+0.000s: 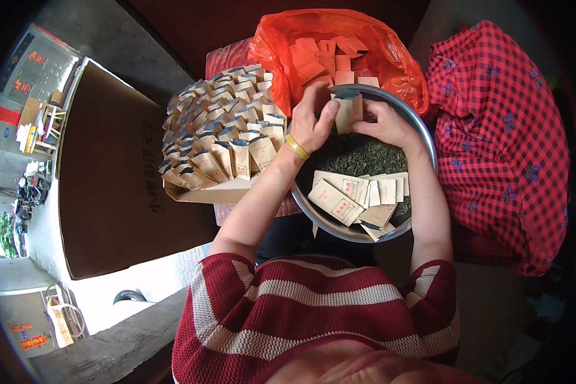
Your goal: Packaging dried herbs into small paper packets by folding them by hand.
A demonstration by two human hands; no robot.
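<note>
Both of my hands are over the far part of a round metal basin (432, 150). A small tan paper packet (348, 115), its top edge dark, stands upright between them. My left hand (313, 121), with a yellow band at the wrist, pinches the packet's left side. At its right side, the fingers of my right hand (390, 127) are closed on the packet's edge. Dark dried leaves (365, 153) fill the basin below. On the leaves, nearer to me, lies a loose pile of flat paper packets (339, 200).
To the left, a shallow carton (237, 192) holds rows of upright packets (217, 134). Behind the basin sits a red plastic bag (272, 48) with more packets inside. Red-and-black checked cloth (493, 141) bulges at the right. A big cardboard panel (121, 173) stands far left.
</note>
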